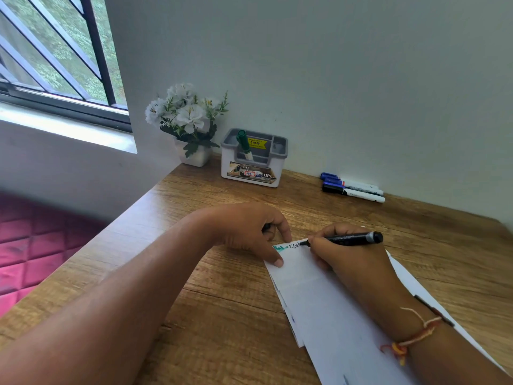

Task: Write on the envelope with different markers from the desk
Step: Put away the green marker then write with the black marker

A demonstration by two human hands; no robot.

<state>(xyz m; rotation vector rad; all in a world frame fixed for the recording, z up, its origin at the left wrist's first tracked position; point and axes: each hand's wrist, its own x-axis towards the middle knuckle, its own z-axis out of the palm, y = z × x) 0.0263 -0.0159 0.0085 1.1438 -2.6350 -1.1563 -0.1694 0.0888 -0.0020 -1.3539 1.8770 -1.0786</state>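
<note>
A white envelope (319, 295) lies on top of other white sheets on the wooden desk (222, 301). Green marks and small black letters run along its far edge. My right hand (349, 262) grips a black marker (349, 239), whose tip touches the envelope's far edge. My left hand (249, 232) presses the envelope's far left corner with the thumb and curls around a small dark object, probably the marker's cap (267, 227). A green marker (244, 144) stands in a grey-and-white holder (254, 159). Three markers (352, 187) with blue and black caps lie by the wall.
A white pot of white flowers (188, 123) stands in the desk's far left corner beside the holder. The wall runs along the desk's far edge. A window with bars is at the upper left, and a pink quilted surface (36, 245) lies below the desk's left edge.
</note>
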